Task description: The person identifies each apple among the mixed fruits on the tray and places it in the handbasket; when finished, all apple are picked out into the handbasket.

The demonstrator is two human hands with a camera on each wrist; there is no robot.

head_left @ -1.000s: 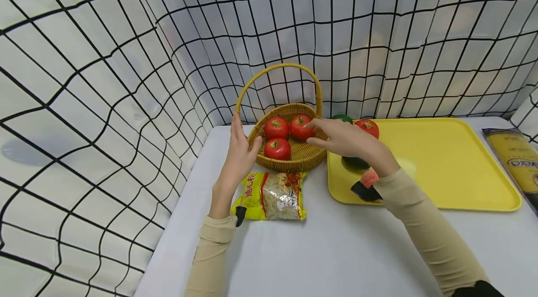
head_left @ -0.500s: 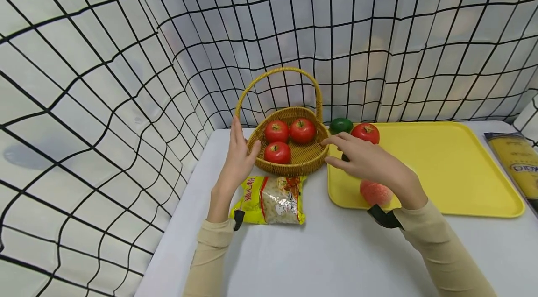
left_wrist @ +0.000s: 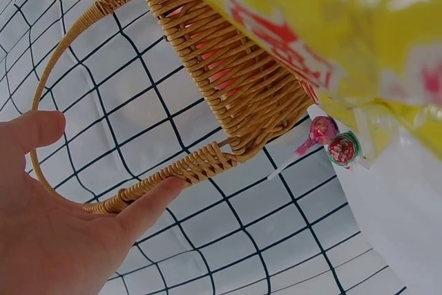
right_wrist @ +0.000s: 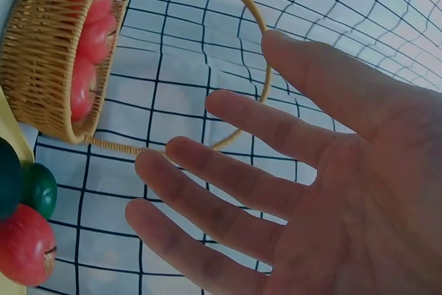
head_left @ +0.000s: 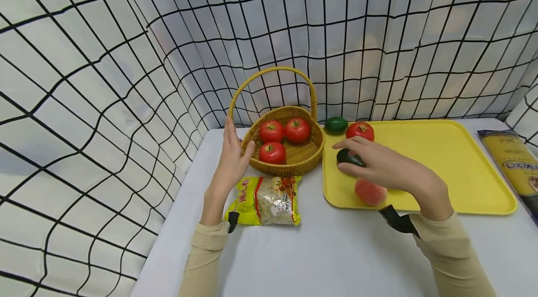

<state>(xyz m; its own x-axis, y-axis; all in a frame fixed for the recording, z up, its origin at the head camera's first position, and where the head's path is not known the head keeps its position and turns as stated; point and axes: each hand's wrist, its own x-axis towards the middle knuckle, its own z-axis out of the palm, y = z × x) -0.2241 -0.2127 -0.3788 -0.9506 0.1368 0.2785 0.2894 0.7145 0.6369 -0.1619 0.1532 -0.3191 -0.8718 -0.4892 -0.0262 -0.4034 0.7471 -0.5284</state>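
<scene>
Our left hand (head_left: pixel 230 159), thumb spread from straight fingers, touches the basket (head_left: pixel 290 168) at nine o'clock; our right hand (head_left: pixel 384 162), fingers apart, hovers over the dark avocado (head_left: pixel 348 157) at the basket's three o'clock; we judge it firm, slick, best gripped mid-body.

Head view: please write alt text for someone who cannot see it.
A person's left grip is by a basket of three apples; the right grip hovers open over a tray of fruit. A bag lies in front of the basket.
</scene>
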